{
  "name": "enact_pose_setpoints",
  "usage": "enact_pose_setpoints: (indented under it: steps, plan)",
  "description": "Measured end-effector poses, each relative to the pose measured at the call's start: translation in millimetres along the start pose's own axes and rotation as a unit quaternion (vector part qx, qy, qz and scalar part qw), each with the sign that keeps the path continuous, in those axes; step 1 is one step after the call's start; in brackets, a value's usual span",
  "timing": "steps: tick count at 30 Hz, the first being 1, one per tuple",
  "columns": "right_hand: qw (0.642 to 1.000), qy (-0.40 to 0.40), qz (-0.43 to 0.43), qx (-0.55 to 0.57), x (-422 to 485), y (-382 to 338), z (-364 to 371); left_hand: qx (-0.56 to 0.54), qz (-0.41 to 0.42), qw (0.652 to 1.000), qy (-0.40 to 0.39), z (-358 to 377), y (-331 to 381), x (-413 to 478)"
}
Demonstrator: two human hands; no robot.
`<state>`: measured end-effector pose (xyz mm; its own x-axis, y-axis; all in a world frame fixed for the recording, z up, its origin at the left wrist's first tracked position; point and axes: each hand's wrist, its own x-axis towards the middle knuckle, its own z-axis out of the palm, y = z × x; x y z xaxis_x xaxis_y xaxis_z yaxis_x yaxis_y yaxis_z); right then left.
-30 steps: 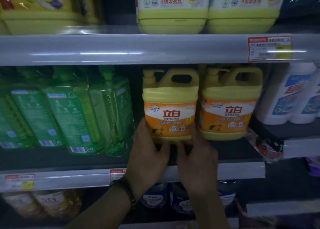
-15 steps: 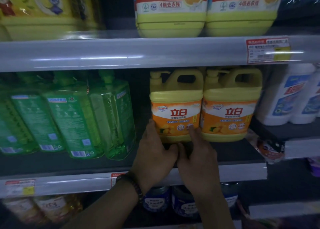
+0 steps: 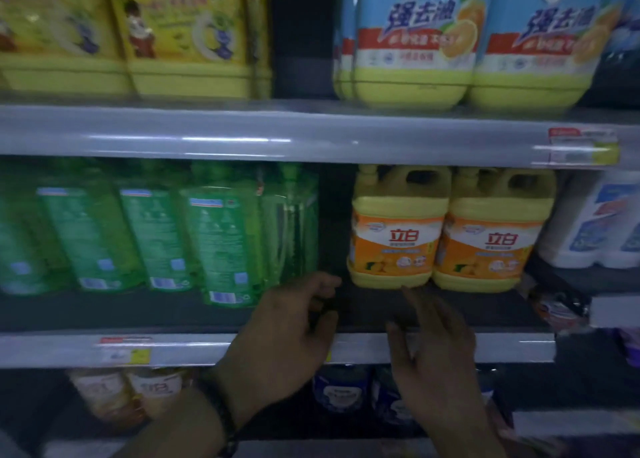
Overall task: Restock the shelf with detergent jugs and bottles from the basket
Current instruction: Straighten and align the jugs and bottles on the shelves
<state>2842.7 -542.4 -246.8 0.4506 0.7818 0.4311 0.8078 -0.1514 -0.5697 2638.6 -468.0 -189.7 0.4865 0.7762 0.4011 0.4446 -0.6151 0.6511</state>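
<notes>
Yellow jug [image 3: 394, 229] stands upright on the middle shelf [image 3: 242, 348], touching its twin [image 3: 491, 232] at three o'clock. My right hand [image 3: 434, 353], fingers straight, holding nothing, reaches toward its base at twelve. My left hand [image 3: 287, 326], loosely curled, empty, hovers at the jug's seven.

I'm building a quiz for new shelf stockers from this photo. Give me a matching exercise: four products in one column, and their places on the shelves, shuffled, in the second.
Column A
1. green bottles
2. orange-labelled yellow jugs
3. blue-labelled jugs
4. white bottles

Column B
a. upper shelf, right part
b. far right edge of the view, below the upper shelf
c. middle shelf, left part
d. middle shelf, just right of the dark gap

Pairs: 1-c, 2-d, 3-a, 4-b
</notes>
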Motion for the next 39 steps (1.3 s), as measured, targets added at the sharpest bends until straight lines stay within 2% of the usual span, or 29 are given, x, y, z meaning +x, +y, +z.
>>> enact_pose_setpoints:
  steps: [5, 12, 22, 25, 29, 33, 37, 39]
  plan:
    - [0.996, -0.063, -0.019, -0.060, -26.9, -51.0, -0.8, 0.100, -0.021, 0.993, -0.052, -71.1, -23.8, -48.9]
    - [0.979, -0.145, -0.091, -0.109, -44.2, -162.5, 11.9, 0.204, -0.084, 0.974, -0.061, -158.2, -68.0, -102.9]
    - [0.952, -0.253, -0.165, -0.059, -60.7, -298.6, 85.4, 0.170, -0.156, 0.973, -0.013, -250.1, -153.1, -133.2]
    - [0.945, -0.269, -0.178, -0.049, -53.9, -330.2, 114.8, 0.159, -0.153, 0.975, 0.029, -270.8, -182.6, -126.5]
    - [0.947, -0.280, -0.160, 0.012, -33.0, -377.5, 163.1, 0.071, -0.209, 0.968, 0.122, -288.9, -216.7, -107.1]
    - [0.944, -0.303, -0.115, 0.055, -6.3, -409.4, 209.8, -0.074, -0.205, 0.956, 0.196, -296.4, -267.7, -80.0]
    - [0.944, -0.312, -0.085, 0.069, 10.6, -418.5, 237.1, -0.293, -0.244, 0.896, 0.228, -304.0, -256.9, -60.9]
    - [0.944, -0.310, -0.082, 0.082, 9.6, -418.7, 245.9, -0.332, -0.222, 0.884, 0.242, -304.2, -265.6, -51.7]
